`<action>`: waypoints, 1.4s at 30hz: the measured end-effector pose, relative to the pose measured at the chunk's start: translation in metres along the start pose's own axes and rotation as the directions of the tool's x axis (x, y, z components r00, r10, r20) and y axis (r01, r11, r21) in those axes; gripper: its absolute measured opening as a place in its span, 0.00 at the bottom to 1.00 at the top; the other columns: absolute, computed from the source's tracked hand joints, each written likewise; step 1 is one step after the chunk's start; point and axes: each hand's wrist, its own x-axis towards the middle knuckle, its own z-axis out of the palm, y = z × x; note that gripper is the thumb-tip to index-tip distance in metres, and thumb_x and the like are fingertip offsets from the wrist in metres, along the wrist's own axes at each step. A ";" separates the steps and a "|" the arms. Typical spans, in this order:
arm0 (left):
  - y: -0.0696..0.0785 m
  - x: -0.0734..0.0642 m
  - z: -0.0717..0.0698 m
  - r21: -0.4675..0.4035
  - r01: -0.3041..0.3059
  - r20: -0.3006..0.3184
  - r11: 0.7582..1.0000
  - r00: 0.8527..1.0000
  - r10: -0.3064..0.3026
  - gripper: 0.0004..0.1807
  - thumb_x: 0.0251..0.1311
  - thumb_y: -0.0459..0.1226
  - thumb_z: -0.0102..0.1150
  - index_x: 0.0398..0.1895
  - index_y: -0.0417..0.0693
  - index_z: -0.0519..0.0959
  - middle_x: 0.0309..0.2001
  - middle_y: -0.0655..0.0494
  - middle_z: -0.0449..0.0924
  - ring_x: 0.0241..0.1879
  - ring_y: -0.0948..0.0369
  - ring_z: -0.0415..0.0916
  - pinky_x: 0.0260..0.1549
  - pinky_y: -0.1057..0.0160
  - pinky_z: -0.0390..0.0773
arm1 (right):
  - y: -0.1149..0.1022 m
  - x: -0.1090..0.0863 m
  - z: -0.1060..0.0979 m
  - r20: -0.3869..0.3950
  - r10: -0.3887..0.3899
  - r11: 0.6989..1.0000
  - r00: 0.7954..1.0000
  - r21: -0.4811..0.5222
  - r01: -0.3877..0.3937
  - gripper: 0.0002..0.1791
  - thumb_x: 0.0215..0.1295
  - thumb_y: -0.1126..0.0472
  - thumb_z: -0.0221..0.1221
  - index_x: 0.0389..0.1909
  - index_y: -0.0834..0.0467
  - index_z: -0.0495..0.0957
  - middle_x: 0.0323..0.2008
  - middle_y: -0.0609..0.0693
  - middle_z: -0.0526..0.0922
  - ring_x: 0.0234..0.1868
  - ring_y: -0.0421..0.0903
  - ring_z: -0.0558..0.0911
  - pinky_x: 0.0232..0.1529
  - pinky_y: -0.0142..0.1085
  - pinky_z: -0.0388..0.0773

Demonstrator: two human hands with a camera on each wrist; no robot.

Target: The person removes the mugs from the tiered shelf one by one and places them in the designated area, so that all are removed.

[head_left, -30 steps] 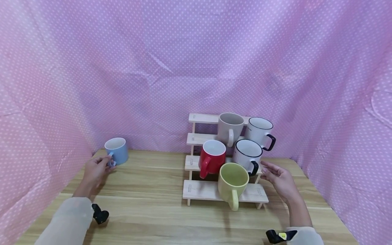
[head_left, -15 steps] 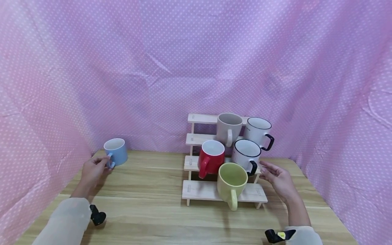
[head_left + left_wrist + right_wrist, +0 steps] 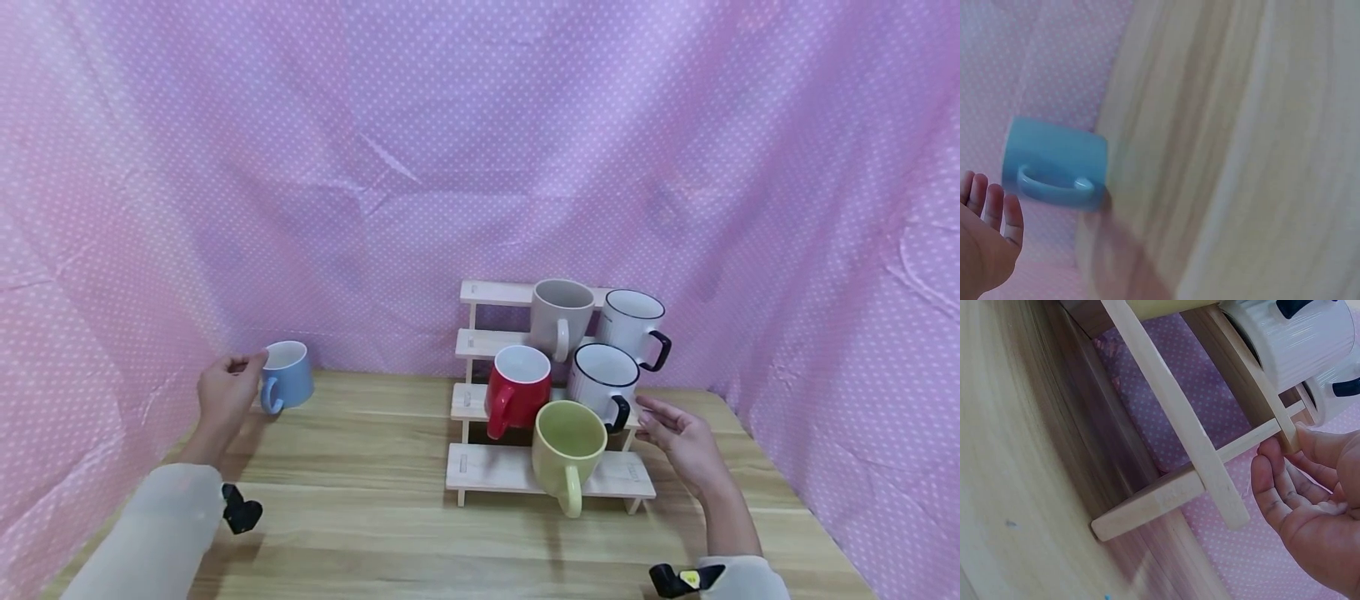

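Observation:
A light blue mug (image 3: 292, 385) stands upright at the table's far left, its handle toward my left hand (image 3: 228, 390). That hand is beside the rim, fingers extended and off the handle. In the left wrist view the fingers (image 3: 994, 203) are loosely straight near the mug's mouth. On the right, a stepped wooden rack (image 3: 495, 467) bears several mugs. My right hand (image 3: 686, 446) is at its right side, thumb and forefinger pinching the end of a shelf (image 3: 1290, 439) in the right wrist view.
On the rack are a grey mug (image 3: 561, 310), a red mug (image 3: 519, 392), a yellow-green mug (image 3: 566, 450) and two white mugs with black handles, one upper (image 3: 630, 321) and one lower (image 3: 602, 382). A pink dotted cloth (image 3: 405, 208) hangs around the wooden table (image 3: 360, 517).
My left hand has let go of the blue mug's handle and risen to its rim. The handle has swung slightly; the mug stays in place. The right hand holds still at the rack.

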 end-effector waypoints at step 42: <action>0.156 -0.039 0.100 -0.046 -0.514 0.376 0.856 0.785 0.492 0.22 0.72 0.50 0.59 0.55 0.42 0.80 0.47 0.46 0.82 0.46 0.50 0.79 0.46 0.50 0.80 | 0.000 0.000 0.001 -0.002 0.011 1.000 1.000 -0.024 -0.011 0.29 0.78 0.58 0.57 0.71 0.71 0.65 0.70 0.64 0.69 0.47 0.34 0.83 0.51 0.31 0.83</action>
